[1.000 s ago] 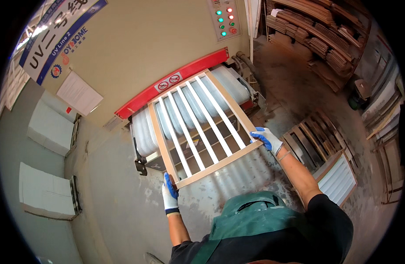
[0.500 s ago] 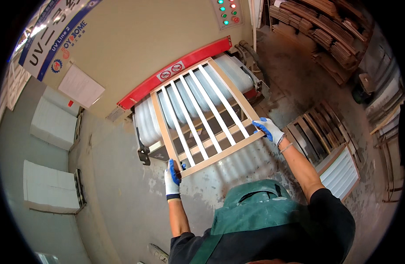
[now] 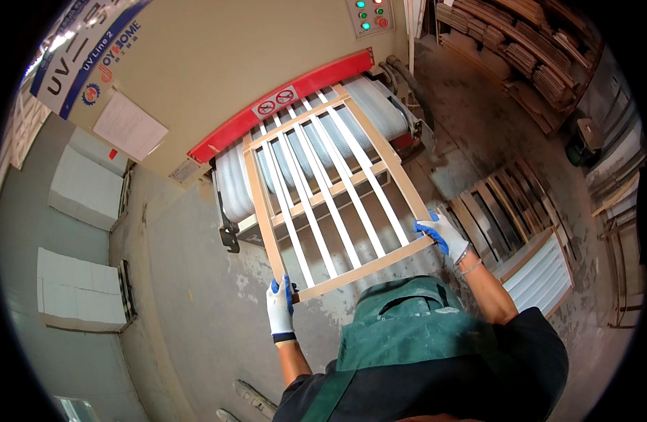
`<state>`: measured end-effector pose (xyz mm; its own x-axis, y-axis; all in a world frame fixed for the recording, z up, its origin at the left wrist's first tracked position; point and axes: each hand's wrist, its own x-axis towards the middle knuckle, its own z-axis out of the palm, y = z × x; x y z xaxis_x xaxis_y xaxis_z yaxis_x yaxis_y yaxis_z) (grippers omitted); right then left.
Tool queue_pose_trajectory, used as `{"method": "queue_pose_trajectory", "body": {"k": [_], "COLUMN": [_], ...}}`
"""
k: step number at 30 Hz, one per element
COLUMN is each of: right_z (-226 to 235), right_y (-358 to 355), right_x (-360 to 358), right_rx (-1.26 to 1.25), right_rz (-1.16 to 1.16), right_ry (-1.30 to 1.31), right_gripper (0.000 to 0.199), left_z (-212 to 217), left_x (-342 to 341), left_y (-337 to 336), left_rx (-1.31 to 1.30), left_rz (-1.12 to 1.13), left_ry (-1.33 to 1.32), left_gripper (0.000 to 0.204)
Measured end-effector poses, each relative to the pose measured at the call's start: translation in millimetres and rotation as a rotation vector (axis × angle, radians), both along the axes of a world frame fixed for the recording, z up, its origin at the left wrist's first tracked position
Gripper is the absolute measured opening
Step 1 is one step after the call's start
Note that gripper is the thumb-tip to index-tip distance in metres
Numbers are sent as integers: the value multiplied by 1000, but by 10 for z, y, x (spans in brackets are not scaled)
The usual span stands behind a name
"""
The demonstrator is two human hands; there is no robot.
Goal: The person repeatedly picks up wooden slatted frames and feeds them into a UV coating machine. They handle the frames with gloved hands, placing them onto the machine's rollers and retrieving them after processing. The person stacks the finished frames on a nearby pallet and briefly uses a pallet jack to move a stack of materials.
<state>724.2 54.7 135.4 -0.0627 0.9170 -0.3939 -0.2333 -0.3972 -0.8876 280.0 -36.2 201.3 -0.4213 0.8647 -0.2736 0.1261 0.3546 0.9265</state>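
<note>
A slatted wooden frame (image 3: 366, 270) with tan rails and several white slats reaches from the machine's opening toward my body. Its far end passes under a red guard bar (image 3: 313, 83) and is hidden there. Part of it lies over the clear, ribbed covering of the conveyor (image 3: 381, 116), while the near part sticks out over the floor. At the near left corner my left hand (image 3: 280, 313), in a white and blue glove, is closed round the frame. My right hand (image 3: 446, 239), gloved alike, grips the near right corner.
A beige machine (image 3: 218, 63) with a lit button panel (image 3: 370, 15) stands ahead. Wooden pallets (image 3: 506, 207) and a white slatted panel (image 3: 541, 271) lie at the right. Stacked boards (image 3: 527, 49) are at the far right, white stacks (image 3: 81, 288) at the left.
Both hands have come back toward my body with the frame. More of it now shows outside the red bar, including another crossrail and further lengths of slat.
</note>
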Motion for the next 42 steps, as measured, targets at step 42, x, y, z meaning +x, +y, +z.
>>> {"method": "queue_pose_trajectory", "body": {"k": [42], "right_z": [-227], "right_y": [-824], "right_x": [-72], "right_rx": [-143], "right_rz": [-55], "right_ry": [-39], "right_gripper": [28], "left_z": [-189], "left_x": [80], "left_y": [-686], "left_rx": [-191], "left_rz": [124], "left_ry": [145], "left_gripper": [28]}}
